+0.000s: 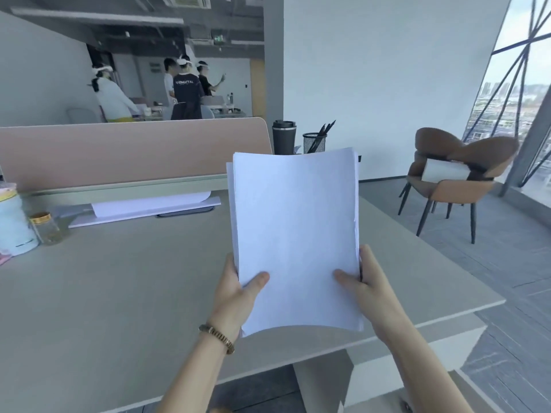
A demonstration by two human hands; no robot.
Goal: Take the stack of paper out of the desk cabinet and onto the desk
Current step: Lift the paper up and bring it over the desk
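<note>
A stack of white paper [295,231] is held up above the right part of the grey desk [119,287], tilted toward me and slightly curved. My left hand [238,290] grips its lower left edge, thumb on the top sheet. My right hand [365,284] grips the lower right edge the same way. The desk cabinet is not in view.
At the desk's back stand a pink divider [131,150], a flat white sheet pile [149,208], a black tumbler [283,137] and a mesh pen cup [314,143]. A tin [13,222] and a jar [47,228] sit at left. A brown chair [456,174] stands right. Several people stand far back.
</note>
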